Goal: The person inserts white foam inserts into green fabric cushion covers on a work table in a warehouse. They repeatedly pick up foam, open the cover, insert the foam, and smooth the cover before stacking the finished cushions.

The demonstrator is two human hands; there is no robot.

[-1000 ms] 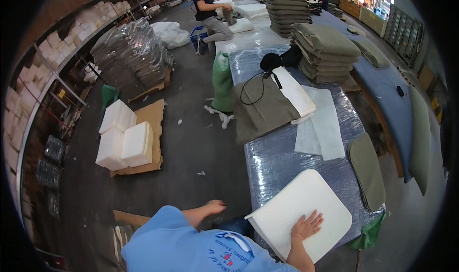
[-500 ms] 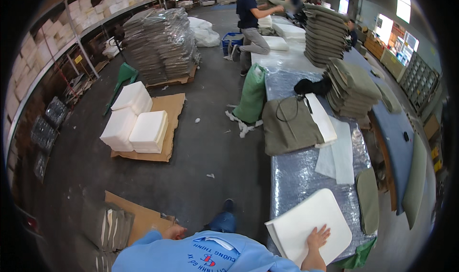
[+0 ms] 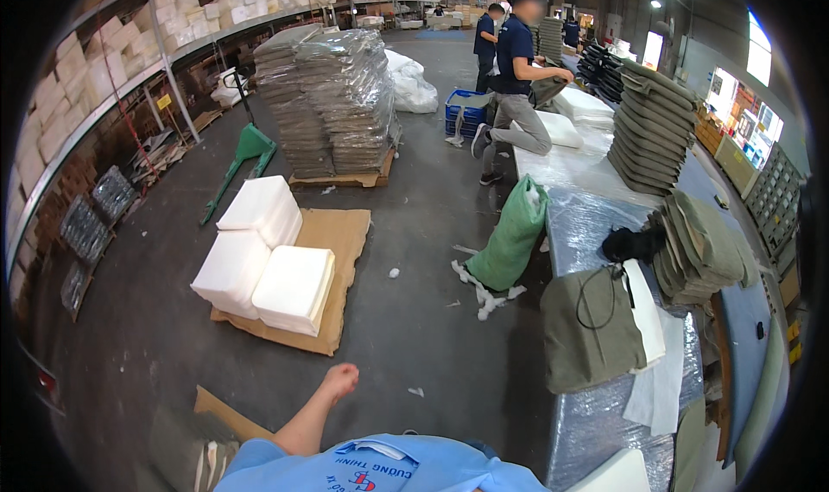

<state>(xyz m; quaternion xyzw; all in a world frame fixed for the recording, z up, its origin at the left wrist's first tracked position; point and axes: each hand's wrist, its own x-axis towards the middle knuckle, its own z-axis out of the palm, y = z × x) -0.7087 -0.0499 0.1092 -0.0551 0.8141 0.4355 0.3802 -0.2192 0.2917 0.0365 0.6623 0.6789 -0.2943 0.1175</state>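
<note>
My left hand [image 3: 342,380] is stretched forward over the dark floor, its fingers curled together with nothing visible in them. It is nearest to the stacks of white foam cushions [image 3: 292,289] on a cardboard sheet [image 3: 350,241]. Down and right, at the lower edge, a white foam pad [image 3: 615,475] lies on the plastic-wrapped table [image 3: 570,440]. My right hand is out of sight. Farther up that table are a grey-green fabric cover [image 3: 587,332] with a dark cord loop, a white sheet behind it, and a stack of folded covers [image 3: 695,250].
A green stuffed sack [image 3: 509,237] leans by the table among white scraps. A green pallet jack [image 3: 250,146] and wrapped pallet stacks [image 3: 332,103] stand at far left. A co-worker [image 3: 518,69] kneels one leg on the table's far end, holding fabric; another person [image 3: 486,43] stands behind.
My left hand has moved forward and up from beside my body. My right hand has left the foam pad and the picture. The view has swung left and up.
</note>
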